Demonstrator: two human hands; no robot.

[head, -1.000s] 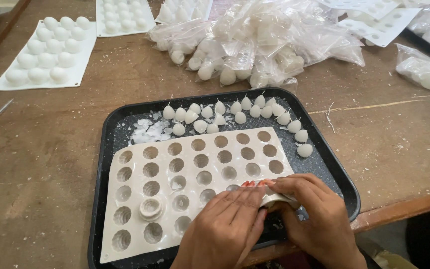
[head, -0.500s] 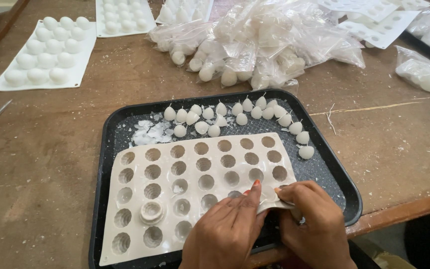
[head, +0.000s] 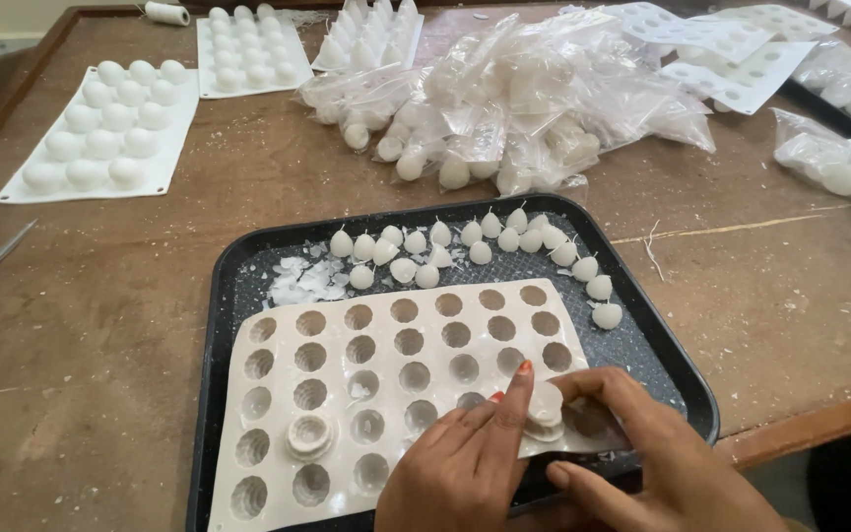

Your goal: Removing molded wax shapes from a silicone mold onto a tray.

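Silicone mould (head: 396,384) lies in the black tray (head: 238,266) at the bench's near edge; both hands, left (head: 465,463) and right (head: 642,453), pinch its near-right corner, pushing one pale candle (head: 546,409) out; freeing it likely needs further pressing from beneath.

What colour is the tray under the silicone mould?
Black with fine pale speckles, seen in the head view: shallow rectangular tray.
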